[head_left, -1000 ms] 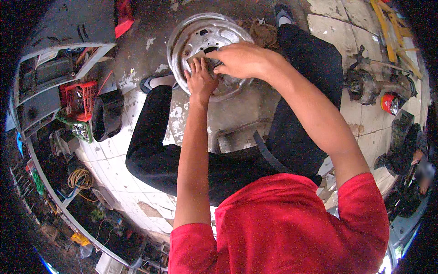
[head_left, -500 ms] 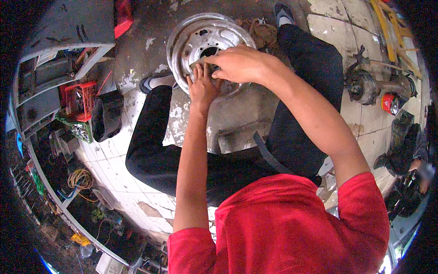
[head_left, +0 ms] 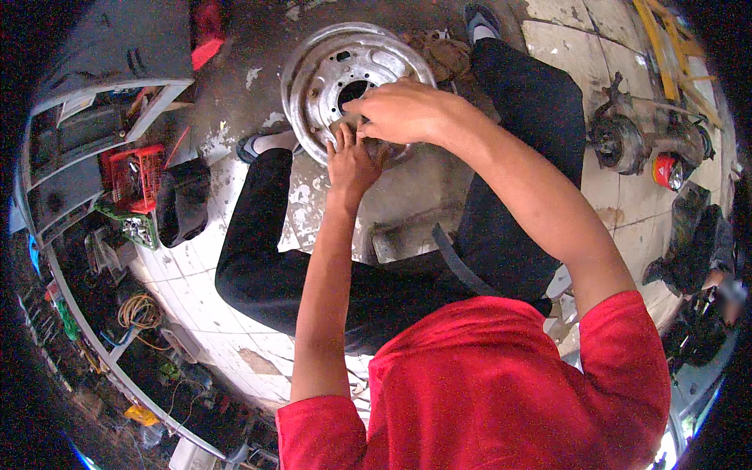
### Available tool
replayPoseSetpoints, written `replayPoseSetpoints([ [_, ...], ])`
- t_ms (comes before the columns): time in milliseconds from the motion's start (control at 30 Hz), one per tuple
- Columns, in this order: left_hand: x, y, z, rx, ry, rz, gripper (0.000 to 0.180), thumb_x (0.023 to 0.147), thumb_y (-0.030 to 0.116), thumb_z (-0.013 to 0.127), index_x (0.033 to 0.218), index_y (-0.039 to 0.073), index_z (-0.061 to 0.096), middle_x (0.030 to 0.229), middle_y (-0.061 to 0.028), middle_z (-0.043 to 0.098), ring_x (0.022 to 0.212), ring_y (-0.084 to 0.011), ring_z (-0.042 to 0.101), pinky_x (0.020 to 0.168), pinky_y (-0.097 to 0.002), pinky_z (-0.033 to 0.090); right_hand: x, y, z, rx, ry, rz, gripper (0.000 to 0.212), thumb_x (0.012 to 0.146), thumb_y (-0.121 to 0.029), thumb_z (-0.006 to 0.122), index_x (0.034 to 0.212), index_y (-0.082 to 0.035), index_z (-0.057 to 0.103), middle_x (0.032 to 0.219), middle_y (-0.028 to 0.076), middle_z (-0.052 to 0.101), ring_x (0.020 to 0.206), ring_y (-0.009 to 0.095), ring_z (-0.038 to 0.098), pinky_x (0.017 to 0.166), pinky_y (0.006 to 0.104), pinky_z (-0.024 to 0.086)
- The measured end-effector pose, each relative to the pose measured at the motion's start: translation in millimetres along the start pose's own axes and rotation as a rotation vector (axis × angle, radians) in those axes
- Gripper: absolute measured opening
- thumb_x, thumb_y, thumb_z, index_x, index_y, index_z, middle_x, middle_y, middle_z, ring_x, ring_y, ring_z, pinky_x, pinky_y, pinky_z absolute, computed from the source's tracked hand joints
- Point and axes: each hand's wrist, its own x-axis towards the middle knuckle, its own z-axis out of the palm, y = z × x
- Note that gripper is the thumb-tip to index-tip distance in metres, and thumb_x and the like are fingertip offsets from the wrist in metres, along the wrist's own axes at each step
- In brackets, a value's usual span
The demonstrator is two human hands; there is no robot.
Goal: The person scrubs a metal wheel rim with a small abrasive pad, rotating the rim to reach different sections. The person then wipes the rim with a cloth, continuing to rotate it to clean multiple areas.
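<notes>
Rim (head_left: 329,74), a steel wheel, lies flat on the floor (head_left: 258,329) at the far centre, between the seated person's spread legs, a position that puts its near edge within reach of both arms. Nearest the camera are the red shirt (head_left: 470,384) and the bare forearms running out from it. The left hand (head_left: 350,160) lies palm down on the rim's near edge, fingers spread and open, gripping nothing; it appears to steady the wheel. The right hand (head_left: 403,110) is curled over a small tan pad (head_left: 347,124), seemingly an abrasive sheet, pressed to the metal just beyond the left fingertips; the fingers are closed down on it, though how much is held is hidden under the hand. The rim is dished, grey and dull-bright, scuffed, with round lug holes about a dark hub opening. Legs in black trousers (head_left: 517,157) frame it either side. The floor is pale tile, cracked and stained, giving way to dark grimy concrete around the wheel. To the left stand a red crate (head_left: 129,176) and a black bin (head_left: 184,200) beside grey panels. To the far right lies a rusty hub assembly (head_left: 619,141), well apart from the rim.
</notes>
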Motion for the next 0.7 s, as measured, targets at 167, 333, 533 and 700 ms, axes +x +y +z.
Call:
replayPoseSetpoints([
  [167,31,-22,-5,0.104,-0.020,0.024,0.080,0.083,0.049,0.061,0.145,0.006,0.034,0.145,-0.0262,0.037,0.135,-0.0386,0.036,0.107,-0.0560,0.030,-5,-6,-7,0.036,-0.050,0.009,0.042,0.090,-0.031,0.058,0.125,-0.009,0.055,0.109,0.019,0.065,0.105,0.035,0.062,0.089,0.0487,0.048],
  [333,53,-28,-14,-0.001,-0.016,-0.046,0.083,0.079,0.040,0.068,0.146,0.008,0.031,0.148,-0.0237,0.032,0.138,-0.0362,0.031,0.108,-0.0564,0.030,4,1,6,0.019,-0.039,0.019,0.042,0.090,-0.031,0.058,0.124,-0.008,0.055,0.109,0.019,0.065,0.104,0.036,0.062,0.089,0.0478,0.049],
  [533,8,-3,-5,0.006,-0.032,-0.005,0.076,0.086,0.049,0.058,0.144,0.007,0.034,0.149,-0.0237,0.032,0.137,-0.0362,0.033,0.108,-0.0564,0.030,5,6,9,0.004,-0.064,0.022,0.040,0.088,-0.030,0.060,0.123,-0.011,0.057,0.111,0.017,0.065,0.103,0.035,0.062,0.089,0.0474,0.049],
  [700,11,-16,-1,-0.030,-0.045,0.001,0.076,0.087,0.048,0.059,0.146,0.008,0.032,0.151,-0.0206,0.030,0.139,-0.0345,0.032,0.109,-0.0566,0.029,4,0,9,0.043,-0.062,0.035,0.043,0.088,-0.031,0.060,0.126,-0.013,0.054,0.111,0.017,0.065,0.107,0.034,0.061,0.091,0.0490,0.047],
])
